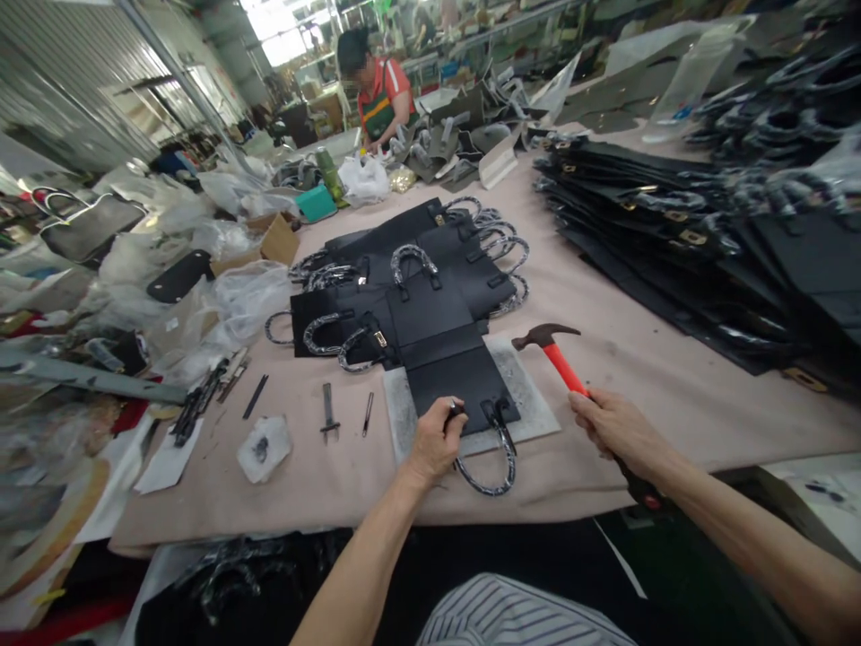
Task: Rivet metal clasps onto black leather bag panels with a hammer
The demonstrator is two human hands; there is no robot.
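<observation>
My right hand [609, 423] is closed round a claw hammer [560, 357] with a red and black handle, its dark head raised over the right edge of a white slab [538, 395]. On that slab lies the near end of a black bag panel [447, 372]. My left hand [437, 435] pinches a small dark thing at the panel's front edge; the fingers hide most of it. Beside those fingers, a plastic-wrapped curved bag handle [494, 489] hangs forward from the panel onto the cloth. Its right end meets the panel; its left end is hidden by my left hand.
Left of the slab lie a pronged tool [328, 413], a thin metal rod [368, 414], a dark strip [256, 397] and a small translucent dish [264, 449]. More handled panels [343, 327] spread behind. Stacked black panels [639, 215] fill the right. A co-worker [380, 94] stands across the table.
</observation>
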